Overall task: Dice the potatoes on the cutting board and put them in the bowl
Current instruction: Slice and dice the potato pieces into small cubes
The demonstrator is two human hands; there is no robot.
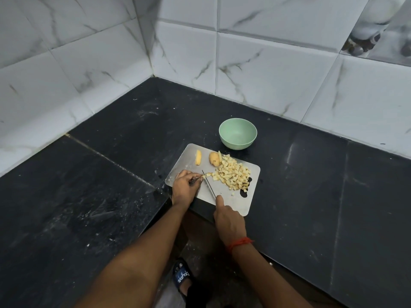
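Note:
A steel cutting board (242, 203) lies at the black counter's inner corner edge. A heap of diced potato (233, 175) covers its right half. A potato slice (198, 157) and a potato chunk with skin (214, 158) lie at its far side. My right hand (228, 221) grips a knife (208, 184), forefinger along the spine, blade down on the board. My left hand (185, 185) pinches a small potato piece right at the blade. The pale green bowl (237, 133) stands just beyond the board and looks empty.
The black stone counter (100, 196) runs left and right of a corner, backed by white marble-look tiled walls (266, 70). The counter's front edge drops off under the board's near corner. My sandalled foot (182, 276) shows on the floor below.

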